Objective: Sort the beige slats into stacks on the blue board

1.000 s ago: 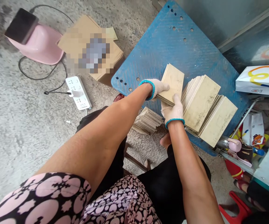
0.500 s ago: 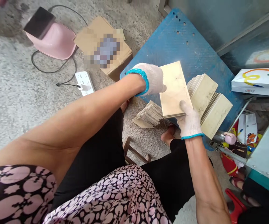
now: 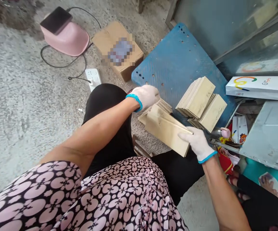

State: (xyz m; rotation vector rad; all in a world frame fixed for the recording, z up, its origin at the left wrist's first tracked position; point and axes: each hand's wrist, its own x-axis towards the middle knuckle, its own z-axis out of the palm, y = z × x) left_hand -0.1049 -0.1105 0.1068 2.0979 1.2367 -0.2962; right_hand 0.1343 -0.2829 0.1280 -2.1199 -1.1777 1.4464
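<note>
Both of my hands wear white knit gloves with blue cuffs. My right hand [image 3: 196,142] grips one end of a small bundle of thin pale wooden boards [image 3: 165,130], thumb on the top face. The bundle tilts over my lap, its far end slightly fanned. My left hand [image 3: 147,96] is closed, just beyond that far end; its fingertips are hidden, and I cannot make out what they hold. Right behind the bundle is a partly covered stack of boards [image 3: 166,106]. Two more stacks, one [image 3: 199,98] beside the other [image 3: 213,114], rest on the blue table.
The blue table [image 3: 168,61] has holes at its corners. To its left are a cardboard box [image 3: 112,30], a pink stool [image 3: 66,38] bearing a dark device, and a power strip [image 3: 93,78]. A white printed box [image 3: 261,88] lies at right; another person's legs [image 3: 256,199] show below it.
The boards have come down from above the table towards my lap and turned lengthwise. My left hand has left their edge and closed; my right hand still holds them.
</note>
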